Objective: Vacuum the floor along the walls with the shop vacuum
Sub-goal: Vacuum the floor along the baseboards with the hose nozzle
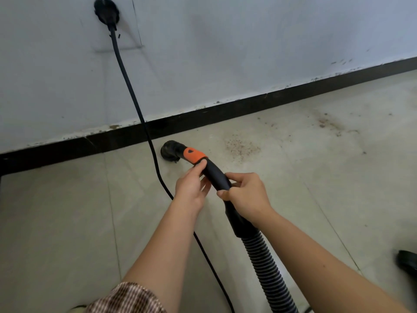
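2 hands grip the hose handle [215, 175]: left hand [191, 188] fingers [199, 167] ahead, right hand [249, 195] behind.

Both hands [191, 186] [246, 195] round the hose handle [215, 175] — brush nozzle [169, 151] near baseboard [203, 114]

Place: bare indoor room
Signs: white wall [225, 53], black skirting [225, 111], dusty tiled floor [67, 211], plug [106, 10] in socket upper left

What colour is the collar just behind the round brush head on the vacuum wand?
Orange collar, on an otherwise black wand; seen in the head view.
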